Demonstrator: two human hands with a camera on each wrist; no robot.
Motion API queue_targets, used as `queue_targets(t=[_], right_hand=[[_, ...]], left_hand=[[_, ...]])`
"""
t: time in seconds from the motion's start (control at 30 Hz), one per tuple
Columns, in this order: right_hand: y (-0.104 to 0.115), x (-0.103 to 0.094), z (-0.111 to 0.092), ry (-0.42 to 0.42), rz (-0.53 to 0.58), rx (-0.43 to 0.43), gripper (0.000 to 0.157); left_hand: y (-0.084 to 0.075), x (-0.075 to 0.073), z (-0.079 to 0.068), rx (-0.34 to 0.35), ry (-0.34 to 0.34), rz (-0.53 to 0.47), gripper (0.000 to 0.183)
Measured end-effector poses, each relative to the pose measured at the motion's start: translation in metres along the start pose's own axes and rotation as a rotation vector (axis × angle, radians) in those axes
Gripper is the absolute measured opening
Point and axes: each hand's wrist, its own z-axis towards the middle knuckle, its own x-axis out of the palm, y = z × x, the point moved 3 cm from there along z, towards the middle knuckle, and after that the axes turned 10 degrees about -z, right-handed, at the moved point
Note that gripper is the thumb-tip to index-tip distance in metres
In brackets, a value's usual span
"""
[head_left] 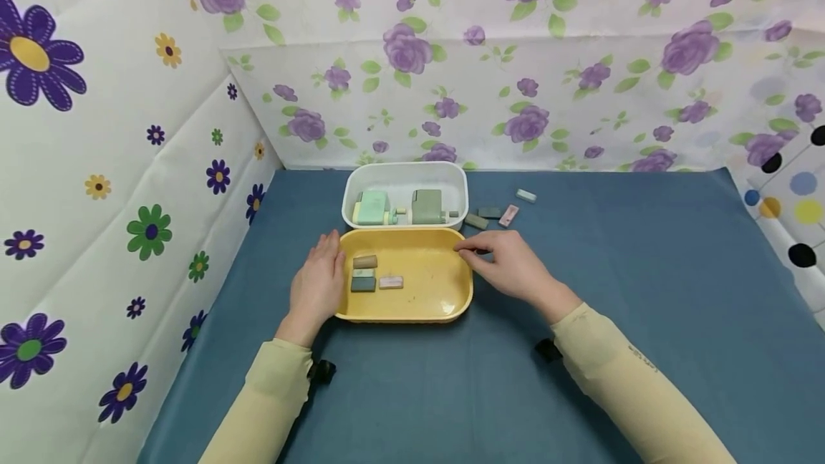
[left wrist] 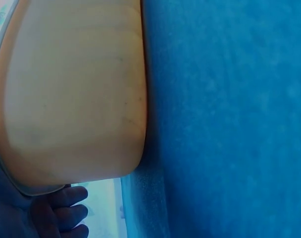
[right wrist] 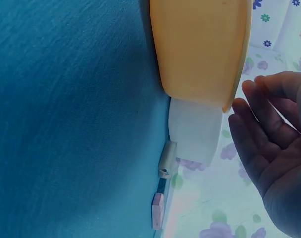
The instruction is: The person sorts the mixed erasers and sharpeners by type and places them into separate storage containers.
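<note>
The left hand [head_left: 317,286] rests at the nine o'clock side of the yellow tray [head_left: 412,308], fingers extended along the rim and clasping nothing, presumably steadying it. Inside, towards nine o'clock, a tan piece [head_left: 365,261], a pale green piece [head_left: 364,273] and a dark piece [head_left: 363,285] form a column, apparently grouped deliberately; a pink piece [head_left: 390,282] lies at the dark one's three o'clock. The right hand [head_left: 512,263] meets the rim near two o'clock, thumb and forefinger drawn together; whether they pinch anything cannot be told.

Surroundings: at twelve o'clock a white tray [head_left: 402,175], holding a mint device [head_left: 372,208] and a grey-green device [head_left: 427,206], stands close behind, likely obstructing movement that way. Near two o'clock, loose pieces [head_left: 508,216] lie on the blue cloth [head_left: 631,256].
</note>
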Motion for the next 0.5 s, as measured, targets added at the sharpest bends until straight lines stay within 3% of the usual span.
queue_targets(t=[0.33, 0.5], right_hand=[[-0.003, 0.001, 0.001, -0.016, 0.016, 0.012, 0.023], [-0.016, -0.001, 0.001, -0.015, -0.006, 0.022, 0.023]], left_hand=[[-0.002, -0.001, 0.0, -0.012, 0.006, 0.027, 0.055], [-0.003, -0.001, 0.001, -0.01, 0.007, 0.03, 0.054]])
